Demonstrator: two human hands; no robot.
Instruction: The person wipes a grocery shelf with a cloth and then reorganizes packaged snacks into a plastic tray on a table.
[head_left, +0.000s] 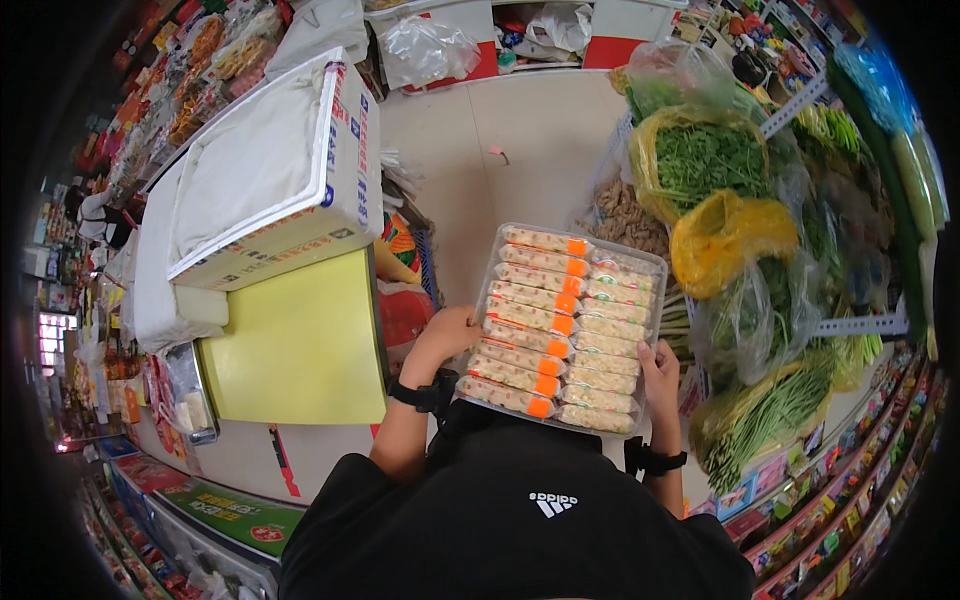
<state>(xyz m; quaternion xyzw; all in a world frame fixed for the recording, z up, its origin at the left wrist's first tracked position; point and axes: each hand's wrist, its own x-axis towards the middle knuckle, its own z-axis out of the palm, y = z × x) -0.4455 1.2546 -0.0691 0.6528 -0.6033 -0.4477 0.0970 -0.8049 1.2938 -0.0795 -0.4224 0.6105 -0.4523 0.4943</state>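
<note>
A clear plastic tray (660, 300) is held in front of my body, one hand at each side. Its left column holds several wrapped snack bars with orange ends (525, 319); paler wrapped bars (609, 341) lie in the right column. My left hand (454, 330) grips the tray's left edge, its fingertips partly hidden. On the right edge, the thumb of my right hand (660, 367) rests over the rim while the other fingers curl beneath or behind it.
To the left stand a yellow-green tabletop (300, 345) and a printed foam box (352, 165) covered by white cloth (247, 150). Bagged leafy greens (709, 161), ginger (634, 217) and long green beans (772, 412) line the right. Farther left is another person (97, 217).
</note>
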